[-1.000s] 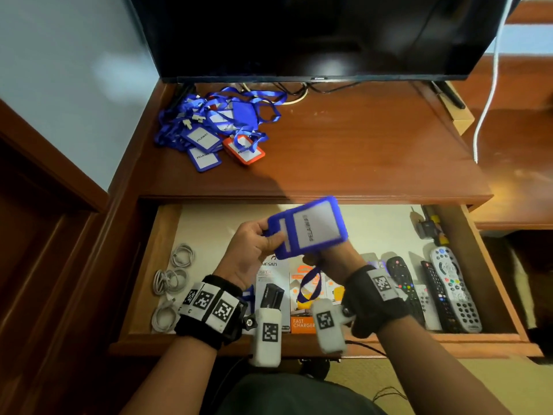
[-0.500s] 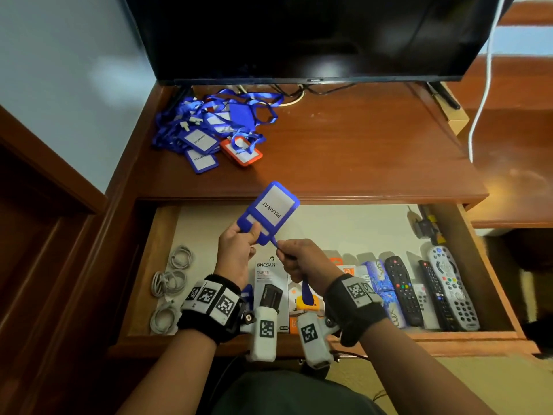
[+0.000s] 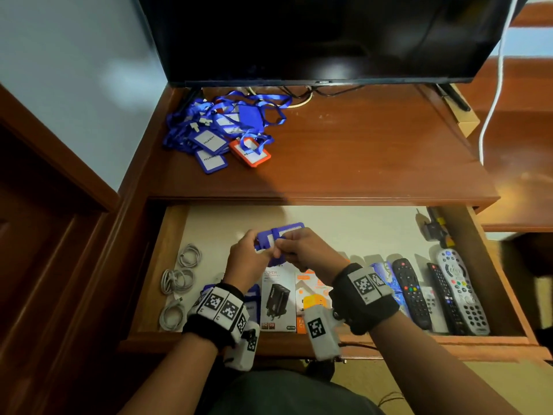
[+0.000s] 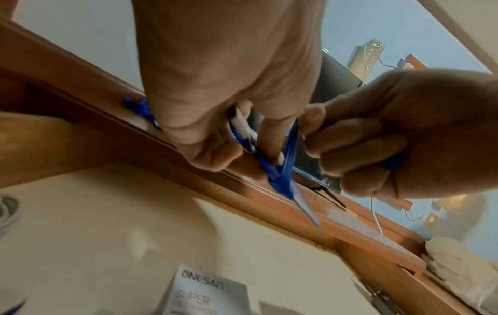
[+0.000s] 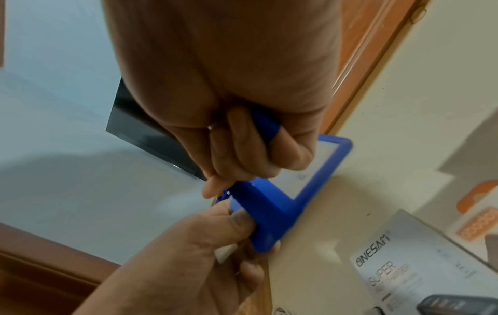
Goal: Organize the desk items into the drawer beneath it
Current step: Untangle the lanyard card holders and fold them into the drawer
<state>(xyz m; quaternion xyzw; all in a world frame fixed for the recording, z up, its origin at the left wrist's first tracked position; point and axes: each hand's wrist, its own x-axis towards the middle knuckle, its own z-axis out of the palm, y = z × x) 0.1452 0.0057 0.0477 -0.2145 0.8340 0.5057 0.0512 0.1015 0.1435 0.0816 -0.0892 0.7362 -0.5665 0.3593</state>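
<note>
Head view: remotes (image 3: 454,295), charger boxes (image 3: 278,298) fill drawer (image 3: 155,265).

drawer (image 3: 167,265) rear floor open | front: chargers (image 3: 278,298), remotes (image 3: 449,295)

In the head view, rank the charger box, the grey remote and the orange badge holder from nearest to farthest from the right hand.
From the right hand:
1. Charger box, just below it in the drawer.
2. Orange badge holder, up on the desk.
3. Grey remote, at the drawer's far right.
</note>
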